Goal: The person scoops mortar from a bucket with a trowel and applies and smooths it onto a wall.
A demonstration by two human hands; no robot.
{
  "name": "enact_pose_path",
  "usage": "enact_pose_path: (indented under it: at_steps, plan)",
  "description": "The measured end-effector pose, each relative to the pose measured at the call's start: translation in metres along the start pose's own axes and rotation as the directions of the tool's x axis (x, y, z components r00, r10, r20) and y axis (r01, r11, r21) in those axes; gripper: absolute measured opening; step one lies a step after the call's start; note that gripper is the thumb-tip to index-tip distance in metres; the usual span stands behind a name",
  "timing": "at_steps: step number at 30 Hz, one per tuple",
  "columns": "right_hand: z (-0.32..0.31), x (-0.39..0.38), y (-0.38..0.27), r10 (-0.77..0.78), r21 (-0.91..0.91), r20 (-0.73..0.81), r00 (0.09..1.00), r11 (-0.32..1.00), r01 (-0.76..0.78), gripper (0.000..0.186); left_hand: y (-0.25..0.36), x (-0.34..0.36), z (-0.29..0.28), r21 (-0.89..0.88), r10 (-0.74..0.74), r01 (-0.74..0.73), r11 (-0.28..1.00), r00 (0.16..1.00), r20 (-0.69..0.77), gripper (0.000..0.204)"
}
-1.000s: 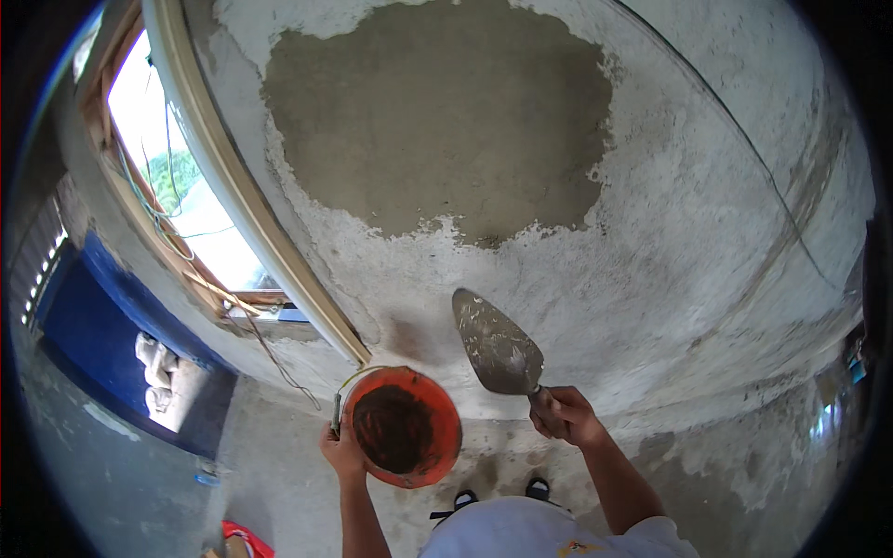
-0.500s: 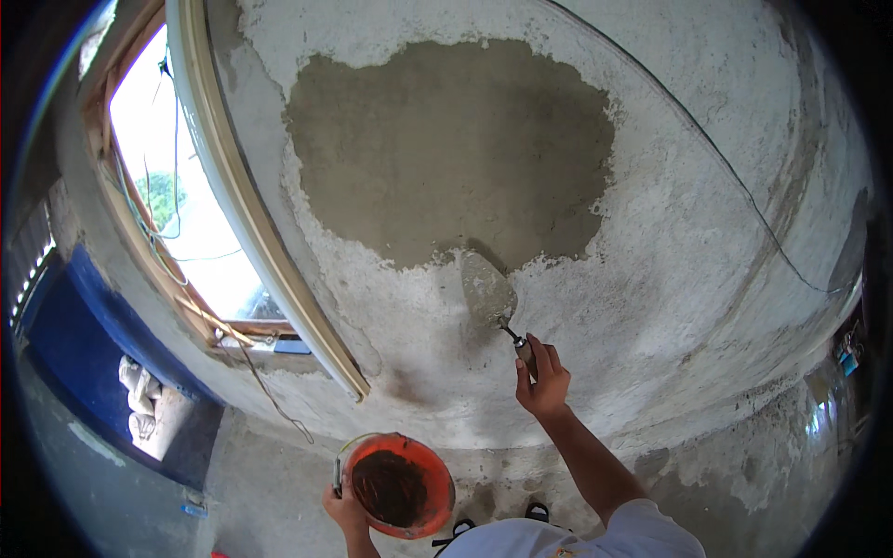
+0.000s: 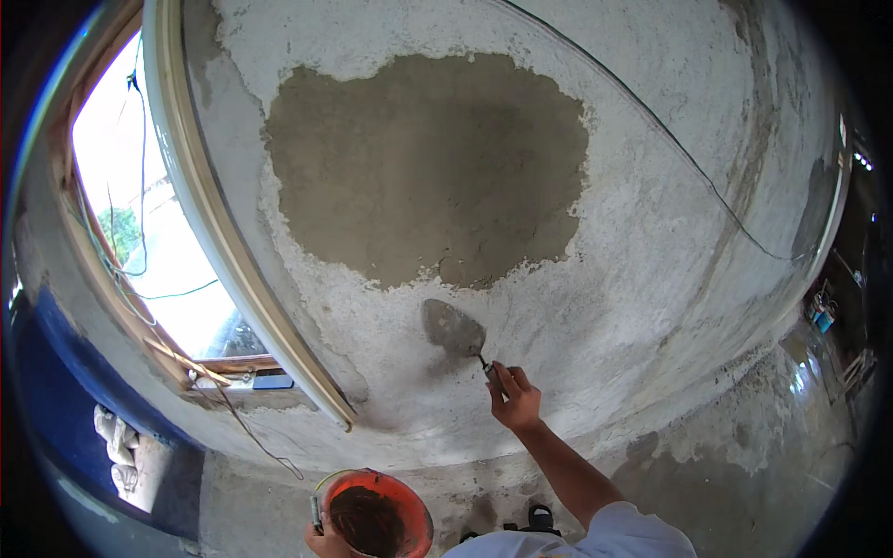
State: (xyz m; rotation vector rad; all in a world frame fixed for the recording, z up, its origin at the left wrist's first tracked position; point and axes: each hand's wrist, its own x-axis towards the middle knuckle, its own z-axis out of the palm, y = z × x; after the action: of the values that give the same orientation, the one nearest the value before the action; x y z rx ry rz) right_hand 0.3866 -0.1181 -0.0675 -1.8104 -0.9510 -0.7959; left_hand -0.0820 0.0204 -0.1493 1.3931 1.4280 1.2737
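My right hand (image 3: 516, 400) is closed round the handle of a pointing trowel (image 3: 454, 329), whose smeared grey blade is held against or just off the wall, below a patch of wet grey-brown mortar (image 3: 423, 172). A rough, ragged edge bounds the patch, and its surface looks mostly smooth. At the lower edge of the view, my left hand (image 3: 326, 541) grips an orange bucket (image 3: 419, 516) at its left side, by the handle or rim. Dark mortar (image 3: 366, 521) lies inside the bucket. Part of the left hand is cut off by the picture's edge.
A window opening (image 3: 158, 232) with hanging wires is at left, beside a long pale strip (image 3: 219, 205). A dark cable (image 3: 651, 110) runs across the upper right wall (image 3: 642, 232). White sacks (image 3: 116, 446) lie by a blue surface at lower left. My sandalled foot (image 3: 539, 517) shows below.
The trowel has moved down and away from the patch's lower edge, with my right hand still round it. The view has shifted, and the bucket sits lower in it.
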Motion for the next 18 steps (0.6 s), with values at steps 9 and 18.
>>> enact_pose_path:
  at_steps: [9,18]
  plan:
    - [-0.011,0.065,-0.008,-0.009,0.088,-0.089,0.996,0.996,0.017,0.049,0.01,0.017,0.008,0.006,0.039,-0.039,0.999,0.998,0.052,0.035]
    - [-0.017,0.036,0.002,-0.126,0.131,0.012,0.992,0.984,0.123,0.051,0.04,0.005,0.03,-0.042,0.035,-0.036,0.998,0.999,-0.021,0.036]
